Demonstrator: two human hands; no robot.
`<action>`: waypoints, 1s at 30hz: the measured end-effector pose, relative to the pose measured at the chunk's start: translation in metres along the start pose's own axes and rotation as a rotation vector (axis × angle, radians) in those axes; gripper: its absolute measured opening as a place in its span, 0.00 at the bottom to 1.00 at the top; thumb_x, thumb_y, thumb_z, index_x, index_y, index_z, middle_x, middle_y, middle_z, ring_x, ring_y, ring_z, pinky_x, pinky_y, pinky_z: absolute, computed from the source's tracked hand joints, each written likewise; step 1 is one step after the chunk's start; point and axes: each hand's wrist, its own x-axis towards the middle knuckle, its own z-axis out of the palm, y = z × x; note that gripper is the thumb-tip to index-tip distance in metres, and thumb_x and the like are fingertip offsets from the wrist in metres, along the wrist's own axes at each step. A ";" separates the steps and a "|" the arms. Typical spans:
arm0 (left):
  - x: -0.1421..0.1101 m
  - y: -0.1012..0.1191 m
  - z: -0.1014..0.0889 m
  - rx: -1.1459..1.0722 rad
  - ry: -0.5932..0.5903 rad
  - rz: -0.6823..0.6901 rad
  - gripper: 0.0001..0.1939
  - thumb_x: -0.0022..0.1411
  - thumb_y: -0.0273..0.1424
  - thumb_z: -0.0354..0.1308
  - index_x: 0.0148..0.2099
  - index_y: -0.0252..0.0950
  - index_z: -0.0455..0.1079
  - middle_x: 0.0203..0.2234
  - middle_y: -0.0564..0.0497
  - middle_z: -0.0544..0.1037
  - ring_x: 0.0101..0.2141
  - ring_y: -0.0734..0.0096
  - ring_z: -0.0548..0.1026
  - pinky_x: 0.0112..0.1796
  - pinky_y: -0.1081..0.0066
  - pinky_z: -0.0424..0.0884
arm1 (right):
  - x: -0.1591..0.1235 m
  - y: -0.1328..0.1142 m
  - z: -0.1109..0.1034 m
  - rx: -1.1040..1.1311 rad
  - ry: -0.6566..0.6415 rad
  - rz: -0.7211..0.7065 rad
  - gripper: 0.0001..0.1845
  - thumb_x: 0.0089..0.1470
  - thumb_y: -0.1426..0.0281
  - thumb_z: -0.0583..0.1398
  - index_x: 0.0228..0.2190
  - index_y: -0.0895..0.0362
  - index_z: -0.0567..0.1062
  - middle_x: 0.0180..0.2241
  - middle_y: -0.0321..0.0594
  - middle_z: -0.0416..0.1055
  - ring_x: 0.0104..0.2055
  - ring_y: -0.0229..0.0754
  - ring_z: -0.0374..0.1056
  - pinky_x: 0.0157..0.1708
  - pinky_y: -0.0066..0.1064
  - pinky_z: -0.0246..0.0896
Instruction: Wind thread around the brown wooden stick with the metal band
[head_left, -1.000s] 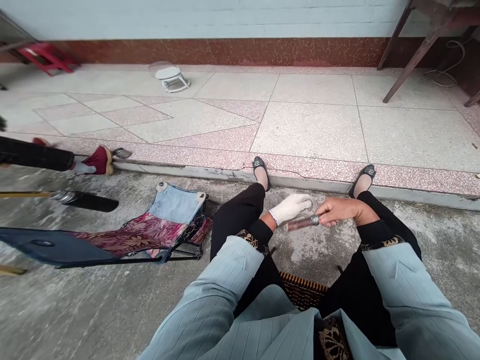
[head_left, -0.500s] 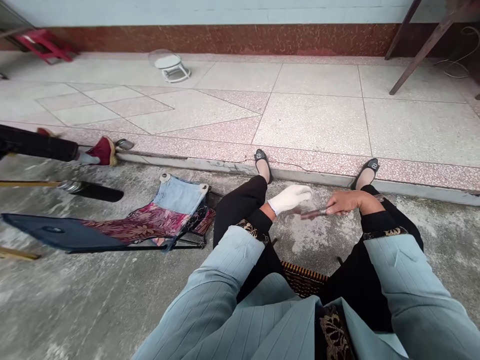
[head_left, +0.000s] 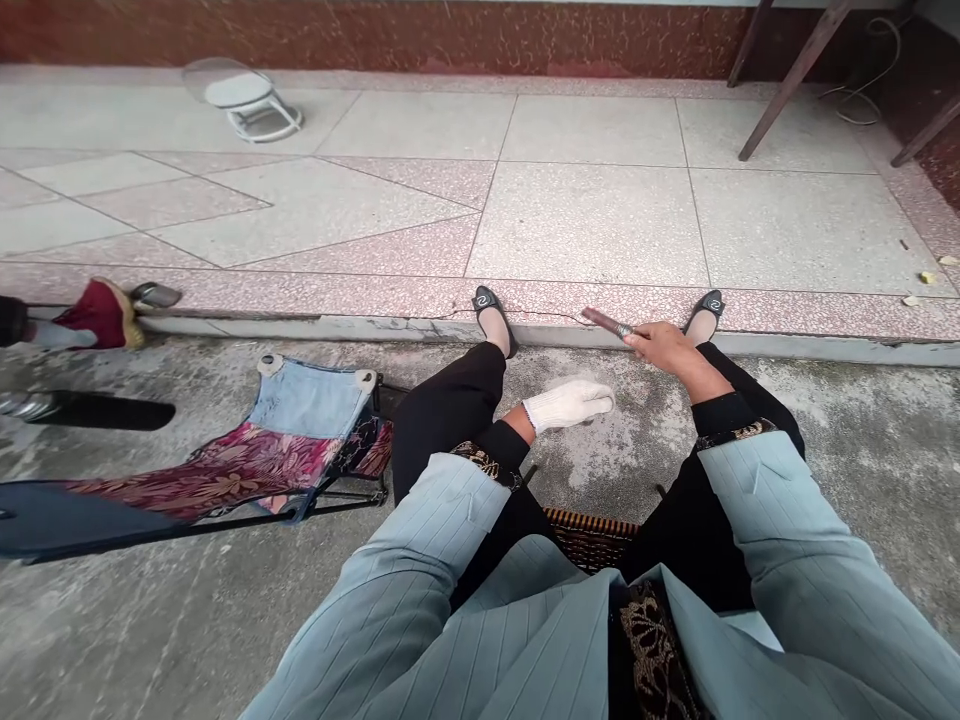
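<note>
My right hand (head_left: 661,347) is bare and closed around a short reddish-brown stick with a metal collar (head_left: 606,323), which points up and to the left over the tiled step. My left hand (head_left: 568,403) wears a white knit glove and hangs between my knees with fingers loosely together, holding nothing that I can see. Both hands are apart, above the concrete floor. My legs in black trousers and black flat shoes (head_left: 486,301) stretch out toward the step.
A folded cloth camp chair (head_left: 225,460) lies on the concrete to my left. Another person's red-shoed foot (head_left: 101,315) and a dark blade-like tool (head_left: 90,410) are at far left. A white stand (head_left: 247,100) and table legs (head_left: 787,80) sit on the tiled floor.
My right hand has lifted the stick away from the gloved hand, up and forward toward the step. The gloved hand has dropped slightly. The camera has tilted down and right.
</note>
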 end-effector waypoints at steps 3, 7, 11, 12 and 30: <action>-0.008 0.001 -0.014 -0.029 0.083 -0.080 0.17 0.65 0.39 0.47 0.38 0.34 0.72 0.27 0.53 0.73 0.27 0.74 0.66 0.31 0.75 0.60 | -0.004 -0.002 -0.001 -0.222 -0.296 0.024 0.17 0.54 0.57 0.60 0.25 0.58 0.75 0.25 0.45 0.69 0.29 0.44 0.65 0.30 0.35 0.57; -0.014 -0.006 -0.029 0.044 0.289 -0.149 0.17 0.64 0.41 0.47 0.37 0.34 0.71 0.28 0.53 0.72 0.30 0.72 0.68 0.34 0.73 0.61 | -0.020 -0.009 -0.005 0.060 -0.799 -0.078 0.20 0.45 0.56 0.68 0.22 0.62 0.75 0.19 0.39 0.68 0.22 0.36 0.61 0.25 0.30 0.56; -0.005 -0.014 -0.014 -0.152 0.314 -0.089 0.18 0.65 0.42 0.46 0.39 0.34 0.70 0.29 0.51 0.73 0.30 0.73 0.68 0.35 0.73 0.64 | -0.028 -0.014 -0.011 0.469 -0.824 -0.301 0.22 0.49 0.54 0.65 0.27 0.62 0.74 0.22 0.35 0.68 0.21 0.31 0.58 0.23 0.26 0.54; -0.003 -0.015 -0.007 -0.217 0.294 -0.103 0.18 0.65 0.42 0.45 0.39 0.34 0.69 0.29 0.51 0.73 0.28 0.74 0.68 0.33 0.73 0.65 | -0.028 -0.014 -0.012 0.545 -0.725 -0.315 0.22 0.51 0.53 0.63 0.27 0.61 0.73 0.22 0.34 0.68 0.21 0.30 0.58 0.23 0.25 0.53; -0.009 0.007 -0.017 -0.121 0.349 -0.116 0.19 0.66 0.42 0.46 0.36 0.34 0.70 0.22 0.53 0.67 0.24 0.74 0.64 0.28 0.74 0.61 | -0.025 -0.008 -0.010 0.868 -0.375 -0.278 0.24 0.49 0.50 0.63 0.31 0.59 0.71 0.22 0.33 0.62 0.21 0.32 0.54 0.20 0.25 0.47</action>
